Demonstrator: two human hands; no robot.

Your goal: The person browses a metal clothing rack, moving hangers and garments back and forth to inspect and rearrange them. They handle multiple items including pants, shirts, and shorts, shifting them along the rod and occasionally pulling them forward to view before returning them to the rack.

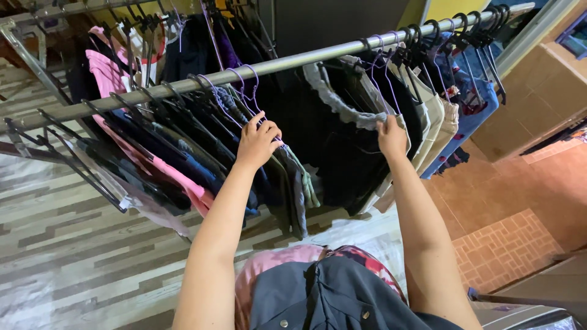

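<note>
A long metal clothes rail (306, 59) runs across the view, packed with garments on hangers. My left hand (257, 142) is closed around a purple wire hanger (247, 91) and the dark clothing hanging from it, left of centre. My right hand (391, 135) pinches the grey lace-trimmed edge of a black garment (342, 140) hanging in the middle. Pink and dark clothes (165, 165) hang to the left. Beige and blue clothes (446, 122) hang to the right on black hangers.
A second rail (92, 7) with more hangers and clothes stands behind at the upper left. Below lie a striped grey floor (67, 244) and red-brown tiles (507, 244). A tan wall (538, 91) rises at the right. A metal frame piece (526, 302) sits at the bottom right.
</note>
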